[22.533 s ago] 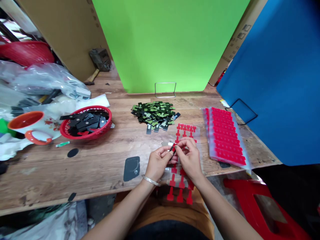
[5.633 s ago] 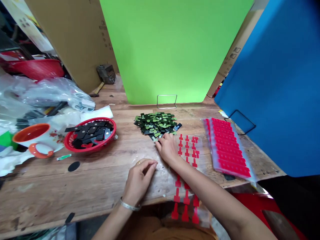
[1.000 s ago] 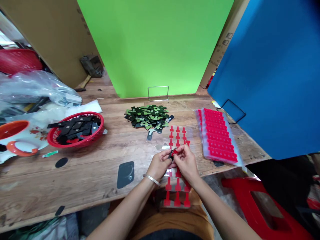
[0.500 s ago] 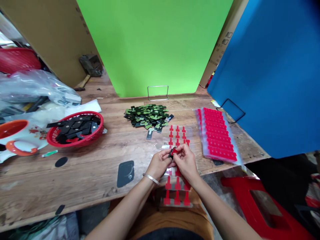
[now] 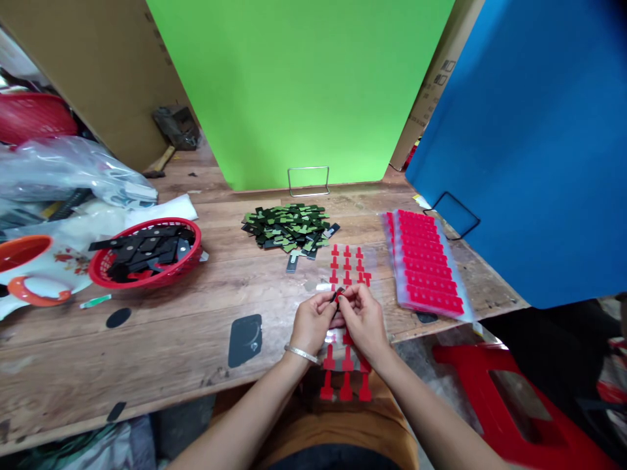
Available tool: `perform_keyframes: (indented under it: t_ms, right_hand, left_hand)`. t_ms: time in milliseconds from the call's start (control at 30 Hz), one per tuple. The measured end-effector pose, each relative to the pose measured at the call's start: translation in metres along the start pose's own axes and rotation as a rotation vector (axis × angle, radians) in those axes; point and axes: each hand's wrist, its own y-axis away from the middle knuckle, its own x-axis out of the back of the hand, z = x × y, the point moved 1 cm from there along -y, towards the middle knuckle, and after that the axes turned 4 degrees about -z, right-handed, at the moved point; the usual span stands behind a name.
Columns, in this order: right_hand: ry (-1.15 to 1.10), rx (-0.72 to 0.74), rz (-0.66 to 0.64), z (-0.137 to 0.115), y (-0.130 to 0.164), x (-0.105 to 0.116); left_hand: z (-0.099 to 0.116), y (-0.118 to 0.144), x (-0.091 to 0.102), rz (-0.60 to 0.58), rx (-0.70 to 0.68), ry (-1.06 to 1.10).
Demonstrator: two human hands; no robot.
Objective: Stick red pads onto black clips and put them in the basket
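Just above the near table edge, my left hand [image 5: 312, 320] pinches a small flat black piece [image 5: 339, 291]. My right hand [image 5: 365, 321] meets it fingertip to fingertip, closed on a small red sticker [image 5: 338, 298] against the piece. Fingers cover most of both. Beneath the hands lies a clear sheet of red T-shaped stickers [image 5: 347, 263], hanging past the table edge toward my lap. Beyond it is a heap of flat black pieces with T-shaped light patches [image 5: 289, 228], some reflecting green. A stack of red sticker sheets [image 5: 427, 261] rests to the right.
A red basket [image 5: 147, 284] of black pieces stands at left beside a white and orange mug [image 5: 63, 271] and plastic bags [image 5: 73, 170]. Green [image 5: 304, 85] and blue [image 5: 529, 150] boards rise behind the wooden table [image 5: 186, 339]. A red stool [image 5: 529, 398] stands lower right.
The black piece and red sticker have turned slightly between my fingertips, with less red showing. My left wrist has shifted a little to the right.
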Motion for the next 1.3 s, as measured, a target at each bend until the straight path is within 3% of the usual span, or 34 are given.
perform_keyframes:
  t_ms: [200, 933, 1067, 1167, 1300]
  right_hand:
    - [0.261, 0.151, 0.108, -0.012, -0.003, 0.011]
    - [0.16, 0.018, 0.09, -0.007, -0.013, 0.01]
    - [0.209, 0.045, 0.154, -0.01, -0.009, 0.006]
    - [0.127, -0.003, 0.202, -0.01, -0.011, 0.007]
    - [-0.038, -0.067, 0.003, -0.007, -0.017, 0.009]
  left_hand:
    - [0.0, 0.002, -0.001, 0.015, 0.005, -0.018]
    - [0.005, 0.004, -0.001, -0.018, 0.012, -0.016]
    - [0.005, 0.005, -0.001, -0.015, -0.018, -0.008]
    - [0.005, 0.006, 0.001, 0.016, -0.017, -0.007]
    - [0.005, 0.007, 0.002, 0.014, -0.011, -0.01]
